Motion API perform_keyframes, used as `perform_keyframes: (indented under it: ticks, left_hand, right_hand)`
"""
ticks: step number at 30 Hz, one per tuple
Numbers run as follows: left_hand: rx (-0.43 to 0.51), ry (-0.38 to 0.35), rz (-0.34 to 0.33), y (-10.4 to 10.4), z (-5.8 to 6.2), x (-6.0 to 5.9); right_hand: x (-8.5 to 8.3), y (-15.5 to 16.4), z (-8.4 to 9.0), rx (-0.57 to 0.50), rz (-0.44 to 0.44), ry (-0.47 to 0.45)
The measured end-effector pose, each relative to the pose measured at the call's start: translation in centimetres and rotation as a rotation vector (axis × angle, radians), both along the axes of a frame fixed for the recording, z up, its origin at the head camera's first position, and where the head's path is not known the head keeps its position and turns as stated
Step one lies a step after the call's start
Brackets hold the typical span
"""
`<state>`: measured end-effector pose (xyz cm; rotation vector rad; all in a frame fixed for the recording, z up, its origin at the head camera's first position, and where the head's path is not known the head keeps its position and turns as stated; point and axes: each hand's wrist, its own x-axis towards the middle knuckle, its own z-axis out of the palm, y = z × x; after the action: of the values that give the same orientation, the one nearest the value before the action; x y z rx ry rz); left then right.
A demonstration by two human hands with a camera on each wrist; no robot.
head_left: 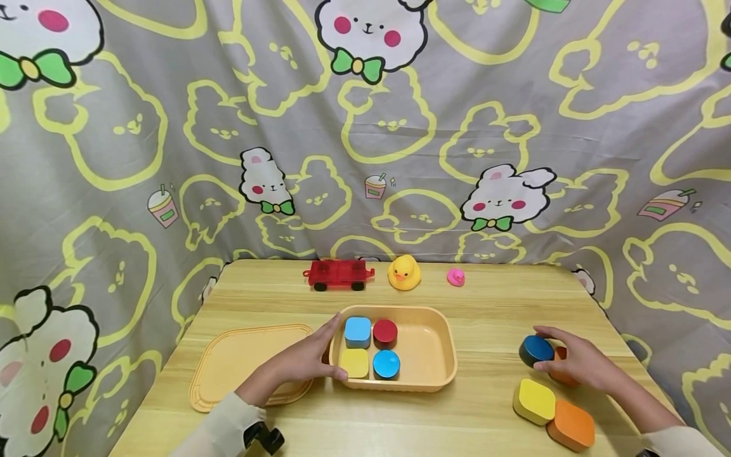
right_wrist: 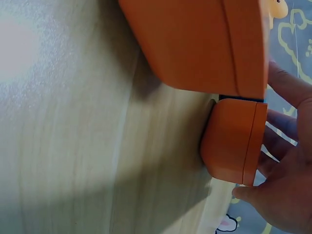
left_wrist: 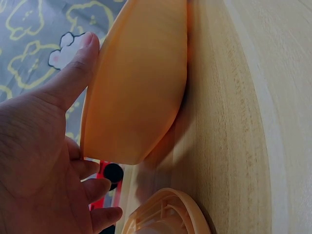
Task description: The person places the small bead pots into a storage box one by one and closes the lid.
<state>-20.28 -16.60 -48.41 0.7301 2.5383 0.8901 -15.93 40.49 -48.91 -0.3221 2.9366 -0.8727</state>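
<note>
My left hand (head_left: 305, 352) grips the left end of a peach plastic box (head_left: 425, 384), thumb at the near rim and fingers at the far corner. Inside the box's left half sit a light blue rounded-square block (head_left: 357, 331), a dark red round block (head_left: 385, 333), a yellow rounded-square block (head_left: 355, 363) and a blue round block (head_left: 386, 364). Out to the right, my right hand (head_left: 579, 358) holds a dark blue round block (head_left: 536, 351) between thumb and fingertips. Under that hand stands an orange block (right_wrist: 234, 141), partly hidden in the head view.
Nearer me on the right are a yellow block (head_left: 534, 401) and another orange block (head_left: 571, 425), side by side. The box's peach lid (head_left: 245, 355) lies at left, beneath my left forearm. Along the back edge stand a red toy wagon (head_left: 338, 274), a yellow duck (head_left: 404, 273) and a small pink duck (head_left: 455, 277).
</note>
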Motion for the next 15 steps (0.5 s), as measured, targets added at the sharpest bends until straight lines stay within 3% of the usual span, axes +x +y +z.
perform_keyframes:
  ticks: [15]
  left_hand:
    - [0.008, -0.011, 0.004, 0.03, 0.11, 0.03]
  right_hand:
    - [-0.46, 0.09, -0.03, 0.022, -0.008, 0.013]
